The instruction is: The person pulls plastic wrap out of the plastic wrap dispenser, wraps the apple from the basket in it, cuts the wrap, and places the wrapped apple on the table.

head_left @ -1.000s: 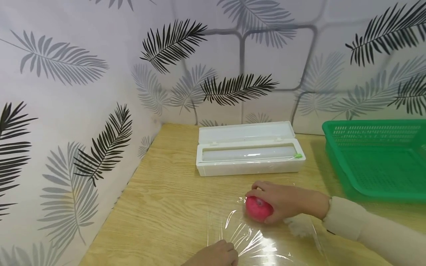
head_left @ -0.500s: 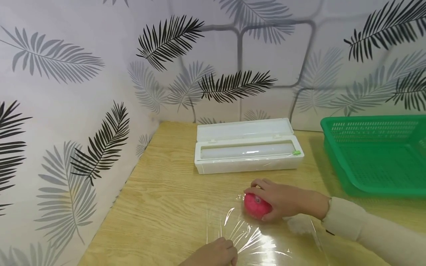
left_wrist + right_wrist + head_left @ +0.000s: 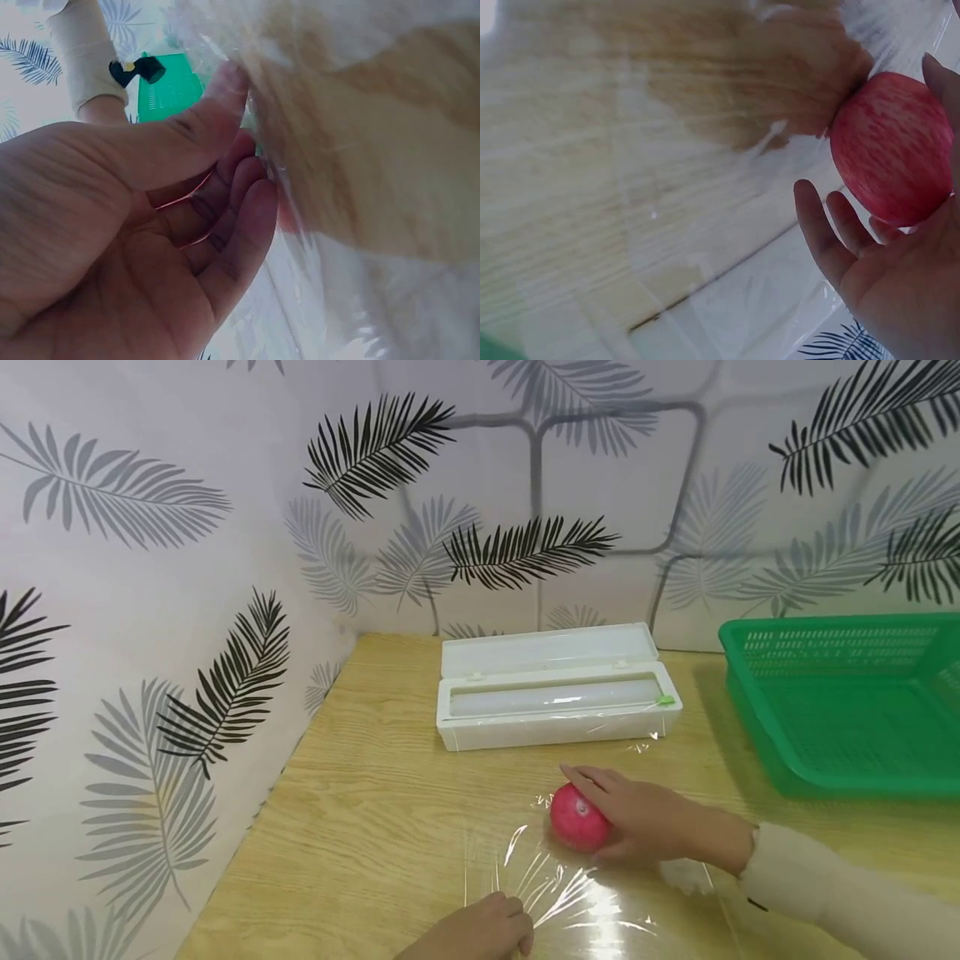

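Observation:
A red apple (image 3: 580, 817) with pale streaks sits on a sheet of clear plastic wrap (image 3: 600, 902) spread over the table. My right hand (image 3: 645, 818) is beside and partly over it, fingers loosened and extended. The right wrist view has the apple (image 3: 892, 150) next to the thumb, with the other fingers of the hand (image 3: 900, 285) spread. At the bottom, my left hand (image 3: 480, 931) pinches the near edge of the wrap, which creases toward the apple. In the left wrist view, thumb and fingertips of the hand (image 3: 150, 202) meet at the film (image 3: 300, 247).
A white wrap dispenser box (image 3: 555, 727) stands behind the apple, lid up, a roll inside and a green slider (image 3: 665, 700) at its right end. A green basket (image 3: 765, 718) stands to the right. A leaf-patterned covering (image 3: 225, 485) rises behind and left of the wooden table (image 3: 360, 793).
My right hand has loosened from the apple, its fingers straightening and the hand shifting slightly right. The apple has turned a little in place. My left hand keeps its pinch on the wrap.

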Tool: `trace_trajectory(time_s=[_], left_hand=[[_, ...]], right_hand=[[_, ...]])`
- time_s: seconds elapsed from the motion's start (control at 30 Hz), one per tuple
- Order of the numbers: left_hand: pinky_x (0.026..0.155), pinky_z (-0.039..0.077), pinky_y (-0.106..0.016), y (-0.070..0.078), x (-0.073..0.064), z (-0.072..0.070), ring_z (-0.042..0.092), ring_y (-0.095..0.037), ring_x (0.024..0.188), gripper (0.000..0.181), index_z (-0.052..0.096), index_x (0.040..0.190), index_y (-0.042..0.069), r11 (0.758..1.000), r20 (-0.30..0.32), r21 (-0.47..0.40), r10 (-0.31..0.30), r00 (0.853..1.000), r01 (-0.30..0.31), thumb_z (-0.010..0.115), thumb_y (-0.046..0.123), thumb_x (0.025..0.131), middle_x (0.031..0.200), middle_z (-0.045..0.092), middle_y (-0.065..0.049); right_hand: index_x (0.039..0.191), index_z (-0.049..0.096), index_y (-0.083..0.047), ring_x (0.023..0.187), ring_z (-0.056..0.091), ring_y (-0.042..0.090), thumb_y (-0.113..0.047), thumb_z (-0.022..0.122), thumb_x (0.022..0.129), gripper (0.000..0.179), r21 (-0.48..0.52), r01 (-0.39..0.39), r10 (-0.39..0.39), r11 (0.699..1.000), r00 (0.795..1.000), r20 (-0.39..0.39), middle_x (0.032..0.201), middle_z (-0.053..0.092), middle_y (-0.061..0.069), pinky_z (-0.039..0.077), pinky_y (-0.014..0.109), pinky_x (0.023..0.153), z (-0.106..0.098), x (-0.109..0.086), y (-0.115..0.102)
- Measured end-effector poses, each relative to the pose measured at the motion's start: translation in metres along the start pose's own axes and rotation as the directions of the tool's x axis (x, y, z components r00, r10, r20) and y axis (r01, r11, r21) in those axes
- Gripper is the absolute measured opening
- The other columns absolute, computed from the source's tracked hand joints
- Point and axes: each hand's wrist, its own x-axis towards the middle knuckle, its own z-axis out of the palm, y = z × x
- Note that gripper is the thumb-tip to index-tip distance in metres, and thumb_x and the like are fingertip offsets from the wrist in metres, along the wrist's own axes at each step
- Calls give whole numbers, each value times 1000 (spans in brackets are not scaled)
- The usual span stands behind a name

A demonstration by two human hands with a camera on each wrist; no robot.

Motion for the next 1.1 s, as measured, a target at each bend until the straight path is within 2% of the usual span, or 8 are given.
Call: trace_trajectory(time_s=[0.23,0.37,0.47,0.6,0.7,0.8,0.97,1.1], left_hand=[[65,27,-5,0,0,-7,40,0,71,17,59,82,22,998,21,53,39,999,-40,61,39,81,78,47,14],[64,27,-6,-1,0,-9,39,0,70,24,58,81,21,996,16,56,69,997,-70,54,44,87,78,49,13],[64,27,-6,-2,1,-9,39,0,70,27,59,81,20,994,8,47,97,995,-97,50,44,90,78,50,12],[64,27,-7,-3,2,-9,39,-1,69,30,60,83,18,994,15,37,106,994,-107,49,45,91,78,51,11],[64,27,-6,-2,3,-11,39,-1,69,30,60,83,18,996,35,20,91,995,-92,49,44,91,78,50,12],[64,27,-6,0,4,-12,39,0,70,28,60,83,18,996,44,18,82,996,-83,49,42,92,78,50,13],[64,26,-6,1,4,-10,38,1,70,28,58,82,20,996,39,14,86,996,-86,49,45,90,77,49,14],[64,25,-6,2,4,-8,38,1,70,27,58,82,19,995,27,-7,102,994,-102,50,45,89,76,49,14]], right_hand=[[150,6,-13,118,49,30,-49,79,67,116,34,-37,40,999,996,-79,145,33,13,51,43,82,-1,-12,6],[149,11,-9,114,52,30,-50,77,69,112,1,-71,71,997,993,-89,144,34,16,54,41,76,-6,-19,8],[142,32,0,108,56,32,-45,75,73,93,-62,-98,92,993,991,-96,133,45,19,55,41,69,-9,-28,12],[115,62,-2,94,61,24,-36,71,79,51,-79,-120,112,990,990,-90,106,62,8,54,38,68,-12,-40,16],[95,69,-12,79,60,11,-31,69,82,23,-5,-132,131,991,989,-73,87,62,-7,51,31,64,-12,-47,17],[83,65,-20,68,51,2,-22,67,84,3,85,-97,100,992,994,-36,75,54,-16,46,24,59,-13,-56,14],[80,57,-27,65,43,-2,-15,66,84,15,212,23,-36,977,998,58,72,46,-20,41,18,57,-14,-78,1],[80,53,-29,62,41,-3,-18,71,77,21,265,-13,-23,964,991,134,70,44,-20,39,18,55,-9,-95,-13]])
